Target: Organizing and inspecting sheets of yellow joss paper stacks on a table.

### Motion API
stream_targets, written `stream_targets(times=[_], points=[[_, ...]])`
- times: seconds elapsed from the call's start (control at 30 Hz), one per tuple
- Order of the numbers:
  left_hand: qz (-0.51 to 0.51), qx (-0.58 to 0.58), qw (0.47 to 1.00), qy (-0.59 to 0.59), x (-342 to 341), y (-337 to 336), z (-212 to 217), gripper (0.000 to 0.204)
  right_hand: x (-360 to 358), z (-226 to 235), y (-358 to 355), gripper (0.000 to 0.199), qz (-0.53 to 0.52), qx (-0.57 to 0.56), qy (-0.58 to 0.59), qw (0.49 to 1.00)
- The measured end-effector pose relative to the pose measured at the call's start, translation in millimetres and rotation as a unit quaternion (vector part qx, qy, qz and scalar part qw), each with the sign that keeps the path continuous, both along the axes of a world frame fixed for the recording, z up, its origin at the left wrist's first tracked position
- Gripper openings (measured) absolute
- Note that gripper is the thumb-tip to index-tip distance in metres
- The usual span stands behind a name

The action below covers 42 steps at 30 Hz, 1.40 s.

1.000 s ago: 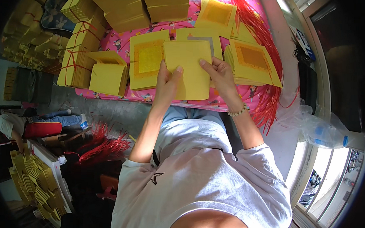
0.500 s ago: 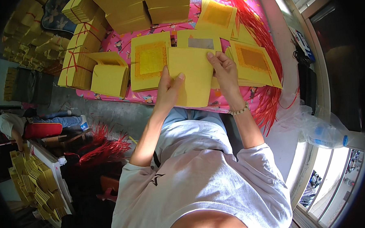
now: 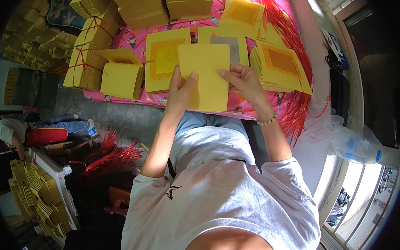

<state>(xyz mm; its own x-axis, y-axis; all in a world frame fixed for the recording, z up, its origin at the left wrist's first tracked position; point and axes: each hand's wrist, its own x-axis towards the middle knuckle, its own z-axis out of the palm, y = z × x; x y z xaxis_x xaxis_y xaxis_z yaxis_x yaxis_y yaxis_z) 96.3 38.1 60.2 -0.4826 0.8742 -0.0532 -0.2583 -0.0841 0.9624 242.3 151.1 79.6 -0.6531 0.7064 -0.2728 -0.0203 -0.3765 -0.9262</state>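
both hands clamp a plain yellow sheet [image 3: 205,75] over the pink table [image 3: 129,36], left hand [image 3: 179,88] gripping its left edge and right hand [image 3: 244,80] its right edge, above yellow stacks [image 3: 166,59] with gold squares.

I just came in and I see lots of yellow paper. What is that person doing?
A person sits at a pink table cover and holds a plain yellow sheet up with both hands. The left hand grips its left edge and the right hand its right edge. Under it lie yellow sheets with orange squares, tied yellow bundles sit at the left, and red strings trail at the right.
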Motion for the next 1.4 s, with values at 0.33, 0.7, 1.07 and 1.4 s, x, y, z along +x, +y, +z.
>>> stream_targets(times=[0.33,0.7,1.07,1.4], points=[[0.034,-0.011,0.999,-0.022,-7.6,3.6,-2.5,0.024,1.6,-20.5,-1.4,0.023,0.085,0.103,-0.066,0.989],[0.118,0.022,0.993,-0.011,-11.3,5.0,-12.1,0.022,-9.7,-31.1,-13.9,0.015,0.086,0.168,-0.013,0.982],[0.259,-0.041,0.858,0.441,-105.2,-16.0,32.8,0.041,-46.1,-7.2,7.7,0.014,0.033,0.194,0.010,0.980],[0.192,-0.132,0.599,0.766,-206.3,-46.3,22.6,0.044,-116.5,0.1,38.4,0.026,0.096,0.128,-0.058,0.985]])
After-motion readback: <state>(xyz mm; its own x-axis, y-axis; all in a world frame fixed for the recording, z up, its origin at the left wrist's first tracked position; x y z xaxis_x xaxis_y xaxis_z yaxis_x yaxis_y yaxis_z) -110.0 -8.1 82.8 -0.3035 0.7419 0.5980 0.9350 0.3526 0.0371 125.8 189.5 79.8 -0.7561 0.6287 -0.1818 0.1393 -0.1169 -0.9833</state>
